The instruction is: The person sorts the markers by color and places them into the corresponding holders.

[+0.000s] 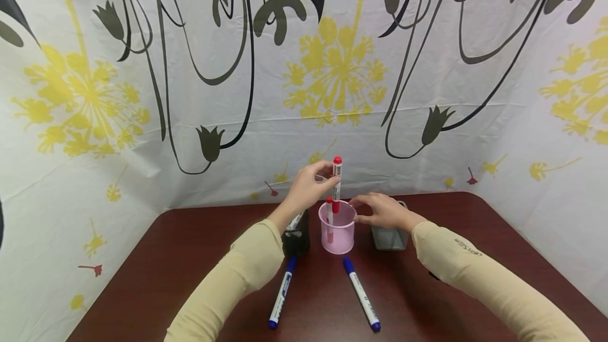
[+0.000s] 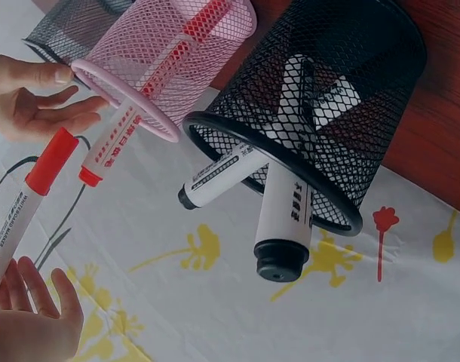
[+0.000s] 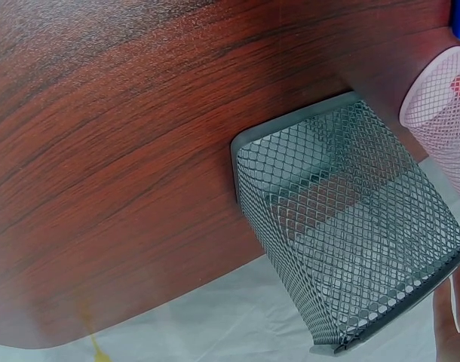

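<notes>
In the head view my left hand (image 1: 311, 183) pinches a red whiteboard marker (image 1: 337, 186) upright, its lower end at the mouth of a pink mesh pen cup (image 1: 344, 236). Another red marker (image 2: 113, 143) stands inside that cup, its red end poking above the rim. My right hand (image 1: 382, 210) holds the cup's rim from the right, the thumb (image 2: 53, 73) on the rim in the left wrist view. Only some fingers of this hand show at the corner of the right wrist view.
Left of the pink cup stands a black mesh cup (image 2: 381, 83) with black-capped markers (image 2: 286, 219). A grey square mesh holder (image 3: 343, 204) is on its right. Two blue markers (image 1: 282, 294) (image 1: 362, 294) lie in front on the dark wood table (image 1: 190, 268). Patterned cloth (image 1: 266, 136) hangs behind.
</notes>
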`<state>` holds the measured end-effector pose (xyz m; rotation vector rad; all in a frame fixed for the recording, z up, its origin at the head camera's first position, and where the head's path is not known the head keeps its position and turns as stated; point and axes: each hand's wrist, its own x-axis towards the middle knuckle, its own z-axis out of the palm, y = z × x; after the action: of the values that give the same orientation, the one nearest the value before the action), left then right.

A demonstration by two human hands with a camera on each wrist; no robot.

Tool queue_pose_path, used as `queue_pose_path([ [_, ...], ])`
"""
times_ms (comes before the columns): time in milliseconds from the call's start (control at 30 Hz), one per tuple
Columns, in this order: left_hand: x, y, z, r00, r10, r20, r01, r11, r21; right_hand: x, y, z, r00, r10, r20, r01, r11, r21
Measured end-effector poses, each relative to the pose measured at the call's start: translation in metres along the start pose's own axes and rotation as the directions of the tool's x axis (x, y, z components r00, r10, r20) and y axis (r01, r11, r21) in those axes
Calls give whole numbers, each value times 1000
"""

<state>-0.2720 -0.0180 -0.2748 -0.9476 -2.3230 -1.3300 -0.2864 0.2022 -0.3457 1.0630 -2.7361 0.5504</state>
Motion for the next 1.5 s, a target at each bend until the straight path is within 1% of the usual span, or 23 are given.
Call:
queue_pose_path([
  [300,3,-3,5,999,-39,-4,39,999,-2,-1,-1,0,1000,2,3,-2,1000,-1],
  [533,4,-9,11,997,-71,0,71,997,-7,-2,-4,-2,1000,-8,-5,8,1000,-8],
  [767,3,-16,15,997,-75,1,75,997,3,-1,-5,-2,1000,2,6,-2,1000,-23],
  [1000,0,-20,17,997,-83,5,82,997,11,3,-5,-4,1000,-9,12,9,999,-32],
  [1167,-1,-23,20,997,-81,13,81,997,9,5,-5,-7,999,5,35,-4,999,-33],
  [1367,-3,-29,25,994,-103,29,103,995,2,6,-7,-8,997,27,71,-26,999,-23],
  [1500,-5,-32,28,993,-110,33,110,994,3,7,-7,-8,997,30,77,-28,999,-30],
])
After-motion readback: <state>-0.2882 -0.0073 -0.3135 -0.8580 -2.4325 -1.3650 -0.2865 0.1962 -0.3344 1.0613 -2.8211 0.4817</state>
